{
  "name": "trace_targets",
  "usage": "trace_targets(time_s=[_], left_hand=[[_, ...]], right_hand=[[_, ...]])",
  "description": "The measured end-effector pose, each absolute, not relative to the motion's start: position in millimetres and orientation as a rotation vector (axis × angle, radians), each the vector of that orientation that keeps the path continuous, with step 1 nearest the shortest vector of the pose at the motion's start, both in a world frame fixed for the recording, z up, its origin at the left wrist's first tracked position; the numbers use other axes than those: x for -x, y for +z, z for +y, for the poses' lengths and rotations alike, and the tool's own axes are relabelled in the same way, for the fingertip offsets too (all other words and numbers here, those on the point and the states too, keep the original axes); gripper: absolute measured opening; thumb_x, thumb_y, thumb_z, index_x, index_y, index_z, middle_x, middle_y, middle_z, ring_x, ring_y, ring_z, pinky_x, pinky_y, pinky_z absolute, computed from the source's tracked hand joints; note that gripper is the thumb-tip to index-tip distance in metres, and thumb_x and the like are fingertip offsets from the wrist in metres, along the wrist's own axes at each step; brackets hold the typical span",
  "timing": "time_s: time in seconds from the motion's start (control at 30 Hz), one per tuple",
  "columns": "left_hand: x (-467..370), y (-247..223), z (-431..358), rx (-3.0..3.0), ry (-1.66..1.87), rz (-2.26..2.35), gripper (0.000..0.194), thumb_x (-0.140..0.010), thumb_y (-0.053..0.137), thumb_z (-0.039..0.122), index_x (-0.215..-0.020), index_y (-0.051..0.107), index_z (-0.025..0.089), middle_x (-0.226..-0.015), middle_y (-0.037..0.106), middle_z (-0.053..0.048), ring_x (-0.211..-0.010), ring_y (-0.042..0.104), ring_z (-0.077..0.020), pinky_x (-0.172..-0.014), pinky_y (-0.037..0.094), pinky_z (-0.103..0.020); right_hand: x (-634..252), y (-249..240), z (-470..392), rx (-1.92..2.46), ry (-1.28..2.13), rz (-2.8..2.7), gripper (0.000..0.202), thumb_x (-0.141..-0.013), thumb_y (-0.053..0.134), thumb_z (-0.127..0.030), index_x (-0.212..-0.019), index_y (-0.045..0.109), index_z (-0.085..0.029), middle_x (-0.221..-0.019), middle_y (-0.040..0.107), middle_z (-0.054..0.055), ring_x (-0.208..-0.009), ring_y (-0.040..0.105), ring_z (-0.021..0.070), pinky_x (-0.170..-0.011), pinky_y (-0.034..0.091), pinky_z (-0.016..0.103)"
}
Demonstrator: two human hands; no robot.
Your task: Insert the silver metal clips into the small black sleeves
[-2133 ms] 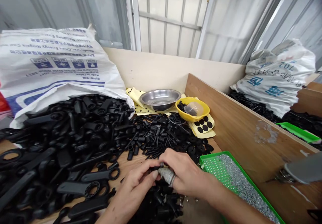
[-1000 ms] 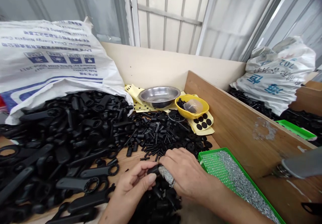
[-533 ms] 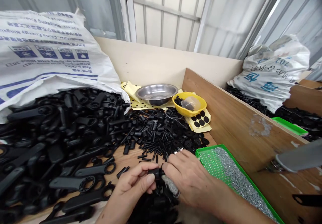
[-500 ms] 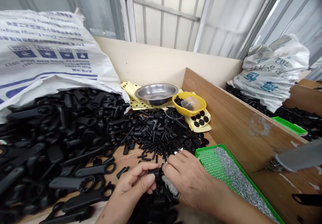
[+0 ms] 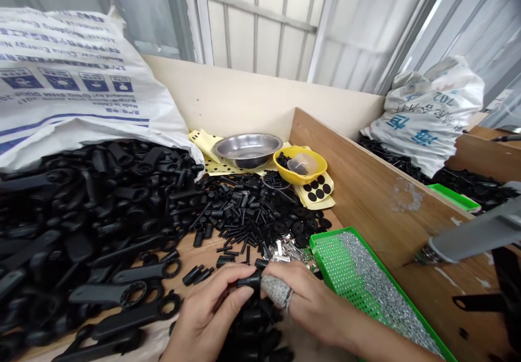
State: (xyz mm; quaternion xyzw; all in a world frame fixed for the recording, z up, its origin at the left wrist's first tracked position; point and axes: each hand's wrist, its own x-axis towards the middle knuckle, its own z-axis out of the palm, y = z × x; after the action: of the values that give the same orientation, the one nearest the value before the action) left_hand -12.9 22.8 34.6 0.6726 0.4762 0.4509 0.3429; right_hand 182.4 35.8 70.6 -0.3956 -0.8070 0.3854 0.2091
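A short black plastic cylinder (image 5: 249, 280) is pinched between the thumb and fingers of my left hand (image 5: 207, 307). My right hand (image 5: 311, 302) meets its other end, fingers curled and closed around it. A grey fuzzy wrap (image 5: 277, 290) covers the right thumb. Part of the cylinder's right end is hidden by that hand. Beneath both hands lies a heap of black plastic parts (image 5: 254, 324). Small silvery metal clips (image 5: 280, 249) lie just beyond the right fingers, with black ribbed pins (image 5: 248, 226) behind them.
Black handle-like parts (image 5: 109, 188) spill from a white sack (image 5: 73, 80) on the left. A green tray (image 5: 366, 275) of small metal pieces sits right, below a wooden divider (image 5: 366, 183) and a grey power driver (image 5: 468, 237). A steel bowl (image 5: 248, 147) and yellow basket (image 5: 301, 175) stand behind.
My right hand has turned so its wrapped thumb now faces up beside the cylinder. The metal clips are more exposed. My left hand keeps its pinch, and the view has shifted slightly.
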Motion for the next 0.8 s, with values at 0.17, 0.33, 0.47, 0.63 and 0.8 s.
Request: trace_targets(time_s=[0.17, 0.33, 0.47, 0.63, 0.8], left_hand=[[8.8, 33.2, 19.5, -1.85, 1.145, 1.212, 0.021, -0.077, 0.06, 0.021, -0.092, 0.07, 0.031, -0.09, 0.074, 0.002, -0.083, 0.067, -0.0197, -0.076, 0.051, -0.022], [-0.5, 29.1, 16.3, -1.672, 1.103, 1.224, 0.016, -0.078, 0.059, 0.028, -0.089, 0.069, 0.027, -0.072, 0.071, 0.004, -0.063, 0.065, -0.0158, -0.061, 0.053, -0.021], [-6.8, 31.2, 16.0, -1.571, 1.047, 1.188, 0.016, -0.08, 0.057, 0.03, -0.091, 0.067, 0.024, -0.068, 0.069, 0.004, -0.059, 0.064, -0.014, -0.054, 0.052, -0.018], [-3.5, 33.1, 13.0, -2.0, 1.068, 1.118, 0.022, -0.083, 0.055, 0.024, -0.103, 0.063, 0.027, -0.096, 0.072, 0.001, -0.088, 0.067, -0.0163, -0.079, 0.051, -0.02], [0.2, 28.8, 6.5, -2.322, 1.086, 1.075, 0.021, -0.085, 0.055, 0.023, -0.105, 0.061, 0.024, -0.093, 0.072, -0.002, -0.083, 0.068, -0.0153, -0.074, 0.051, -0.017]], right_hand=[[-186.0, 62.7, 30.6, 1.103, 1.009, -2.286, 0.015, -0.088, 0.036, -0.015, -0.079, 0.047, -0.02, -0.071, 0.05, -0.002, -0.067, 0.047, 0.0117, -0.061, 0.035, 0.021], [-190.4, 62.9, 25.0, 1.069, 0.716, -2.449, 0.009, -0.085, 0.036, -0.016, -0.081, 0.044, -0.019, -0.076, 0.052, 0.001, -0.067, 0.047, 0.0138, -0.063, 0.037, 0.024], [-192.7, 66.3, 23.0, 1.108, 0.61, -2.494, 0.013, -0.079, 0.037, -0.011, -0.083, 0.046, -0.017, -0.078, 0.053, 0.003, -0.07, 0.049, 0.0154, -0.066, 0.039, 0.026], [-197.8, 64.2, 14.5, 1.028, 0.481, -2.56, 0.028, -0.077, 0.038, -0.009, -0.103, 0.048, -0.016, -0.098, 0.056, 0.007, -0.088, 0.05, 0.0181, -0.081, 0.041, 0.029], [-201.1, 52.7, 5.4, 1.003, 0.193, -2.674, 0.018, -0.086, 0.034, -0.016, -0.091, 0.052, -0.015, -0.086, 0.055, 0.008, -0.08, 0.048, 0.0197, -0.077, 0.04, 0.032]])
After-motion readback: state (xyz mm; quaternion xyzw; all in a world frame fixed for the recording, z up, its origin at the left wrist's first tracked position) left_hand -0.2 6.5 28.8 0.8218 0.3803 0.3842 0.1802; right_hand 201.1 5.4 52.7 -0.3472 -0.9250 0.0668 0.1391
